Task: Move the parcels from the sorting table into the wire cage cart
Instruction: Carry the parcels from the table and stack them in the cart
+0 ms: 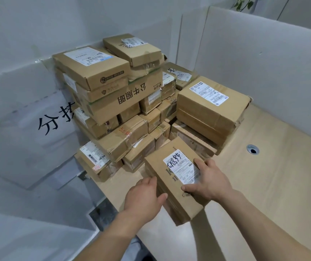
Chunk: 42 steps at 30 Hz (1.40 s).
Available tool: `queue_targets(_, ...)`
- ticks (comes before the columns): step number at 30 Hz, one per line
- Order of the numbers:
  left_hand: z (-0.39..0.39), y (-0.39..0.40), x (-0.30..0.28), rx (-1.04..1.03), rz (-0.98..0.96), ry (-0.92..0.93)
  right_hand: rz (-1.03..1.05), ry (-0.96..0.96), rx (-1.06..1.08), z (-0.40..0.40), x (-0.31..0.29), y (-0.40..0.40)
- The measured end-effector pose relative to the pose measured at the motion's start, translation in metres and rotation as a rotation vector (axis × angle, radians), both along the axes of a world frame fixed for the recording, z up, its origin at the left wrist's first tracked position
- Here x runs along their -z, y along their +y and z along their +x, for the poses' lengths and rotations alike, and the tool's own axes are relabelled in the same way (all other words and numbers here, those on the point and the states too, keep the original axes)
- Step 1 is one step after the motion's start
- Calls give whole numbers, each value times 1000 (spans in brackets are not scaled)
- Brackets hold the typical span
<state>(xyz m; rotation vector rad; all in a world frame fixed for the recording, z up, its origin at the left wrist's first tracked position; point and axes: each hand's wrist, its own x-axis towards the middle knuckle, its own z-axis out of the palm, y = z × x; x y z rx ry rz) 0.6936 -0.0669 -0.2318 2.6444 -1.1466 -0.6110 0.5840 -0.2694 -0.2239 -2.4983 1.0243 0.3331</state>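
Note:
A brown cardboard parcel [171,178] with a white label and black handwriting sits near the front of the sorting table [264,185]. My left hand [143,194] holds its left side, thumb curled over the near top edge. My right hand [210,179] grips its right side, thumb on the label. Behind it rises a pile of cardboard parcels [122,95], several layers high, against the back left corner. The wire cage cart is out of view.
White partition panels [264,72] wall the table at the back and right. A taped paper sign with black characters [51,121] hangs on the left panel. A round cable hole [252,149] sits in the tabletop to the right. The table's left edge drops to a grey floor.

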Motion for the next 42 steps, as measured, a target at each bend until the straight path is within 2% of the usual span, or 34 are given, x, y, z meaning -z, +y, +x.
queue_targets(15,-111,16,11,-197,-84,118,110,-193,70,-133,7,60)
queue_targets(24,-171,26,12,-264,-133,145,140,-297,141,-193,21,66)
queue_targets(33,-203,37,7,-319,-129,154,178,-399,223,-217,31,75)
queue_targets(42,-207,49,13,-443,-198,299,440,-452,312,-217,47,72)
